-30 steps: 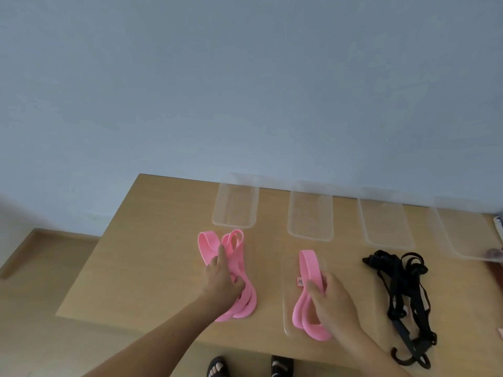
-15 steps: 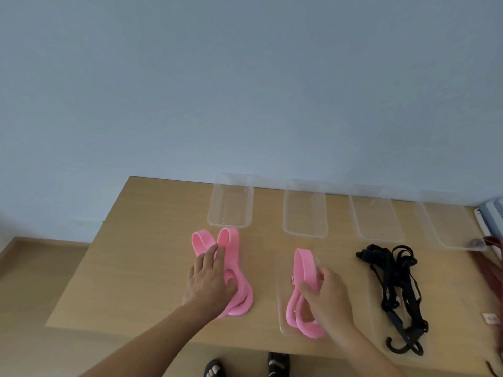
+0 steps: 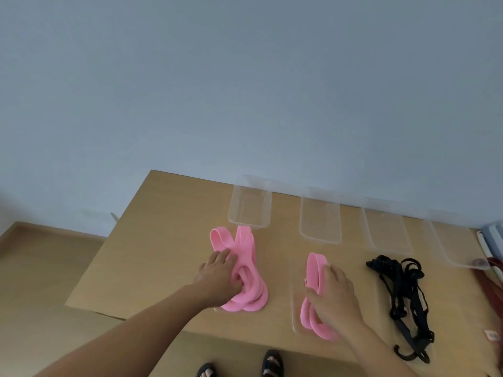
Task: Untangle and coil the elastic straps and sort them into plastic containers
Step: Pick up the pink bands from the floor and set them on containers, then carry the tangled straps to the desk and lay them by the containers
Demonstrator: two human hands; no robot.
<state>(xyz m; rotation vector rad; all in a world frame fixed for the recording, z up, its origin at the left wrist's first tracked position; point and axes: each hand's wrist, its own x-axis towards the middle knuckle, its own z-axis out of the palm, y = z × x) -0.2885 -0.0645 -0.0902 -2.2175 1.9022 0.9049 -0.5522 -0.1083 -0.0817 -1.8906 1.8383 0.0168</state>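
Observation:
A tangled pink elastic strap (image 3: 246,248) lies on the wooden table (image 3: 152,257); my left hand (image 3: 219,276) grips its middle, thumb hooked into the loops. A second pink strap (image 3: 314,268) lies lengthwise in a clear plastic container (image 3: 294,300) near the front edge. My right hand (image 3: 333,293) holds this strap at its middle, fingers curled over it. To the right sits a knot of black elastic straps (image 3: 402,292) with hooks.
Several clear containers stand in a row at the back: one (image 3: 250,210) beyond the left strap, another (image 3: 320,217), a third (image 3: 388,231) and one (image 3: 457,244) at the right. Red cords (image 3: 490,276) show at the right edge. Sandalled feet (image 3: 272,367) are below the table front.
My left hand slid down the left pink strap and curled into its loops. The right hand stays on the strap in the container.

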